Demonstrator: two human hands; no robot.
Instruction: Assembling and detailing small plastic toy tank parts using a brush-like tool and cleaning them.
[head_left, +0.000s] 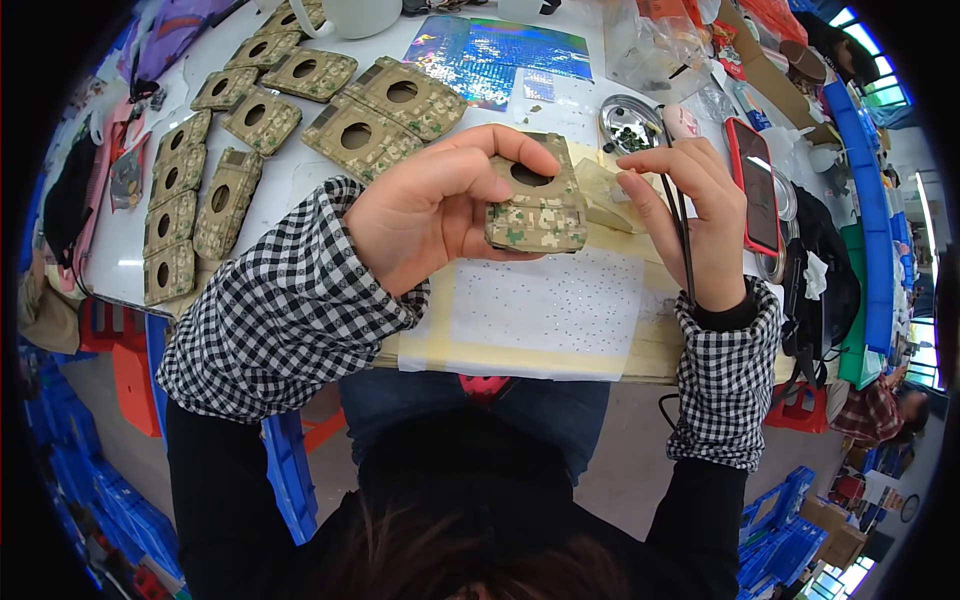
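My left hand (430, 200) grips a camouflage fabric case (538, 222) with a round hole in it, thumb and forefinger at the hole's edge. The case is tilted up over the table. To its right is my right hand (700, 200), with thumb and forefinger nearly meeting; whether something tiny sits between them I cannot make out. A thin black two-pronged tool, like tweezers (683, 235), lies across that hand's palm and fingers. Below both hands lies a white sheet (545, 310) scattered with tiny dots. A pale yellowish block (605, 200) sits behind, between the hands.
Several similar camouflage cases (218, 200) lie at the left and back left. Shiny blue holographic sheets (500, 55) and a white mug (362, 15) are at the back. On the right are a round dish of dark bits (632, 125), a red-cased phone (755, 185) and a black bag (830, 260).
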